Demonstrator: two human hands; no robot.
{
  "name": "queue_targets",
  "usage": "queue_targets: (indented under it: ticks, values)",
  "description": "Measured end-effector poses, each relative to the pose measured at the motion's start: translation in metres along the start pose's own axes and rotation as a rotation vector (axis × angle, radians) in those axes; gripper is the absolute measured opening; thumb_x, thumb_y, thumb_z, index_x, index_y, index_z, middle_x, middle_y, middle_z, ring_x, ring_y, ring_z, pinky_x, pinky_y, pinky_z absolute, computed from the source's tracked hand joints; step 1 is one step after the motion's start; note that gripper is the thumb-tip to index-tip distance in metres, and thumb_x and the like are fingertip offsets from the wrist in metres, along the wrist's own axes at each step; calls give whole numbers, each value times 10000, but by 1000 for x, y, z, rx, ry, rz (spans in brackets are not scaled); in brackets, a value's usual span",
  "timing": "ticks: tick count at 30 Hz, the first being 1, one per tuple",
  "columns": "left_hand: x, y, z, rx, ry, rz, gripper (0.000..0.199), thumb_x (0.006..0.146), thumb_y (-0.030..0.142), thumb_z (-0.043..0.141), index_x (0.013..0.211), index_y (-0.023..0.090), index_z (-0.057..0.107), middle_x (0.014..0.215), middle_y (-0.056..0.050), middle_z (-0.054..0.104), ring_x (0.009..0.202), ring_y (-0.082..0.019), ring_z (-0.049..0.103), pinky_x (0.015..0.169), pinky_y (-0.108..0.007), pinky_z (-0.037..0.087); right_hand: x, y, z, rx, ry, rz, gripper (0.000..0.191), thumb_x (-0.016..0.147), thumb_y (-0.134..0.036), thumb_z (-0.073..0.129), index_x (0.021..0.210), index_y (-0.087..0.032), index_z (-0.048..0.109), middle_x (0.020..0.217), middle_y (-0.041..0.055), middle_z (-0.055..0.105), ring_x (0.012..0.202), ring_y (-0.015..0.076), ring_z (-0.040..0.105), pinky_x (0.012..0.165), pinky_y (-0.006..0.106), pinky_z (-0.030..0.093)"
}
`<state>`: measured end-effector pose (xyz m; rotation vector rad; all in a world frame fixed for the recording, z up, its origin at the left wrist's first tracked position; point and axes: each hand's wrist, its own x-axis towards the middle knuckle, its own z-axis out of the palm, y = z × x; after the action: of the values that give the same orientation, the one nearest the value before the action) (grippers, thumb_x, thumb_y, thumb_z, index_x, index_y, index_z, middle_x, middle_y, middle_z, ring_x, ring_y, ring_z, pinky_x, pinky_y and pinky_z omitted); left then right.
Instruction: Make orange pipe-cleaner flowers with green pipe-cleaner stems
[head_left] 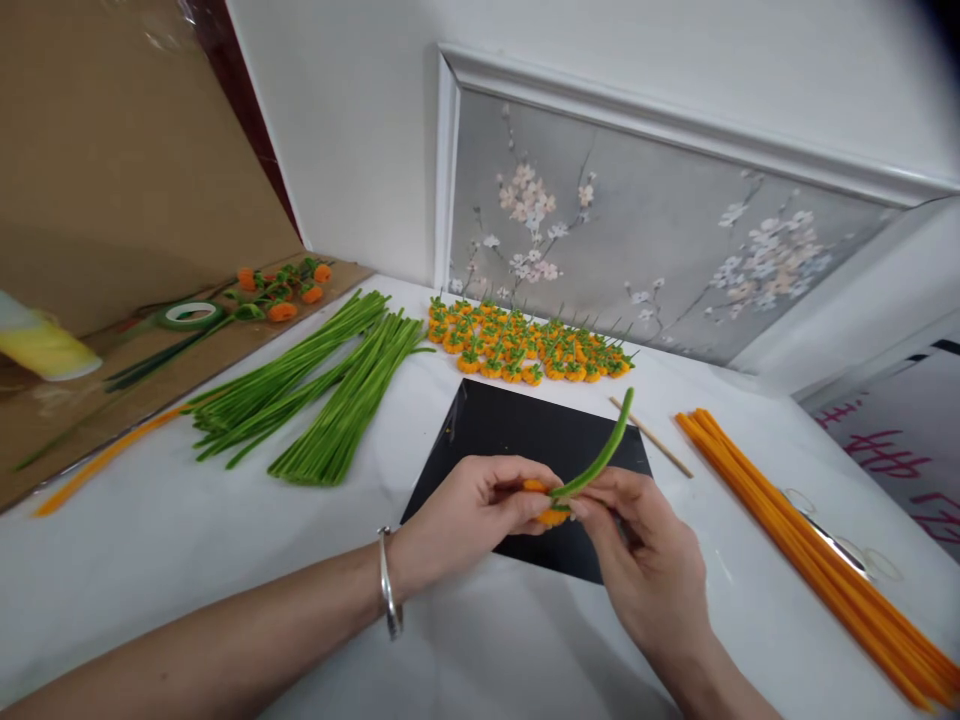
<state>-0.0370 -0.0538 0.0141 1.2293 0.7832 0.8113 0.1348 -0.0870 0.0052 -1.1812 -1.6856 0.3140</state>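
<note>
Busy with a joining step, by the look of it: working a fuzzy green strip (604,460) onto a little orange piece (553,518), right over the black mat (480,430) on the white surface (480,640). Pinching the orange piece from one side with the left hand (480,505), with hardly any gap between the fingers (525,508). Pinching from the other side with the right hand (652,560), tips close together, seemingly on the low end of the green strip. Too covered up to tell just how tight. Bent like a tail, with the long end of the strip up in the air. Likely calls next for a firm left pinch and a small, careful twist or tuck on the right, without squashing the soft orange part. Behind the mat, row on row of small orange shapes with green tops (491,368). Near the back edge of the mat, a thin wooden stick (651,438). Off to the left, bunches of green strips (352,400); off to the right, a bundle of orange strips (795,545). For containers, not much to see: just a cup-like thing with yellow on it or in it (49,345), tilted, by the brown cardboard (112,120). Cannot tell if full. Also on the cardboard, a roll of green tape (191,326) and some orange balls with green leaves (281,312).
</note>
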Motion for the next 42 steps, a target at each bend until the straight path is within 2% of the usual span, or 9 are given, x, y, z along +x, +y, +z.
queue_targets:
  ticks: [5, 9, 12, 18, 21, 24, 27, 34, 42]
  values:
    - [1, 5, 4, -68, 72, 14, 118, 774, 228, 671, 843, 156, 608, 705, 34, 597, 646, -82, 585, 652, -211, 507, 2, -8, 2, -66, -35, -307, 112, 865, -96, 572, 886, -199, 611, 759, -4, 703, 654, 114, 657, 622, 208, 547]
    - [1, 0, 4, 111, 113, 149, 43, 802, 166, 611, 763, 149, 605, 698, 29, 585, 631, -80, 546, 593, -181, 462, 3, -12, 3, -110, -34, -436, 139, 848, -43, 585, 902, -165, 626, 749, 23, 711, 669, 121, 652, 620, 213, 548]
    - [-1, -4, 1, 283, 42, 193, 135, 852, 150, 535, 870, 153, 669, 804, -16, 652, 718, -113, 580, 662, -215, 474, 3, -11, 2, -111, -12, -516, 199, 834, -8, 587, 952, -162, 633, 773, 44, 722, 714, 143, 659, 658, 249, 559]
    - [-7, -3, 2, 469, -119, 308, 160, 872, 142, 507, 857, 142, 667, 787, -18, 633, 704, -117, 554, 612, -201, 437, -2, -5, -1, -150, -13, -605, 295, 845, -39, 586, 1089, -194, 643, 923, 59, 738, 764, 165, 661, 663, 309, 538]
    - [-6, -1, 3, 484, -89, 357, 174, 879, 152, 520, 785, 134, 665, 774, -15, 634, 706, -112, 558, 630, -200, 439, 1, -5, -4, -192, -16, -625, 235, 858, -115, 616, 1074, -198, 652, 868, 39, 745, 800, 177, 656, 685, 316, 512]
    - [-5, -2, 1, 491, -41, 352, 153, 873, 149, 536, 805, 134, 672, 754, -13, 649, 687, -115, 574, 639, -210, 455, 10, -8, -12, -337, 43, -567, 175, 895, -240, 593, 1049, -196, 663, 956, 67, 738, 982, 239, 623, 849, 399, 438]
    - [-3, -3, 0, 459, -37, 334, 150, 856, 114, 539, 774, 132, 663, 753, -21, 660, 687, -122, 591, 645, -222, 470, 16, -7, -18, -472, 23, -521, 129, 899, -193, 570, 944, -230, 685, 907, 22, 734, 1003, 233, 614, 972, 444, 306]
    - [-3, 0, -3, 391, 116, 438, 202, 840, 60, 529, 817, 166, 699, 1084, -73, 669, 1035, -174, 612, 842, -252, 504, 11, -8, -17, -469, -55, -519, 196, 861, -38, 515, 863, -159, 670, 769, 30, 676, 605, 108, 553, 597, 245, 399]
    - [-3, 1, 1, 374, 236, 517, 133, 858, 135, 583, 791, 184, 687, 934, -40, 635, 767, -117, 624, 651, -215, 531, 6, -14, -11, -556, -73, -558, 148, 874, -79, 537, 822, -161, 649, 673, 0, 632, 560, 99, 531, 549, 264, 330]
